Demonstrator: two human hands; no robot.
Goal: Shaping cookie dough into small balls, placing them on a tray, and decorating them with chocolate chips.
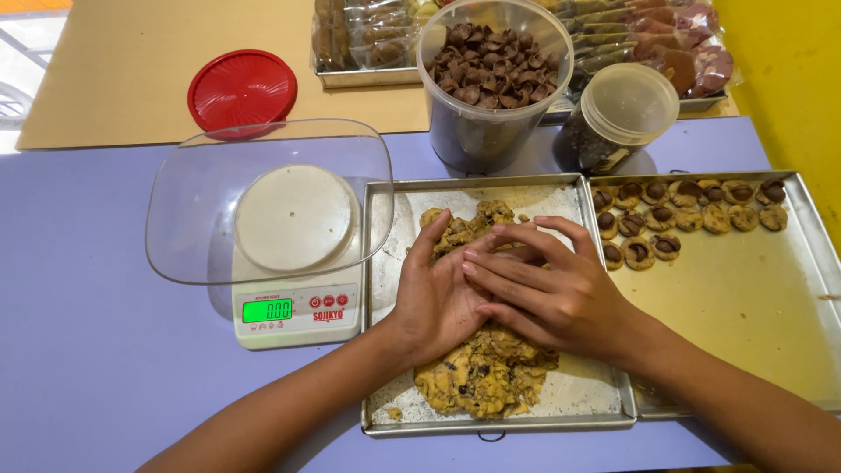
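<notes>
Left hand and right hand pressed palm to palm at frame centre, rolling something unseen. Beneath, cookie dough in metal tray. Could crumble from hard pressing, or nudge kitchen scale, centre left.

The right hand lies over the left hand, hiding whatever sits between the palms and the middle of the cookie dough, while the wrapped trays run off the top edge.
</notes>
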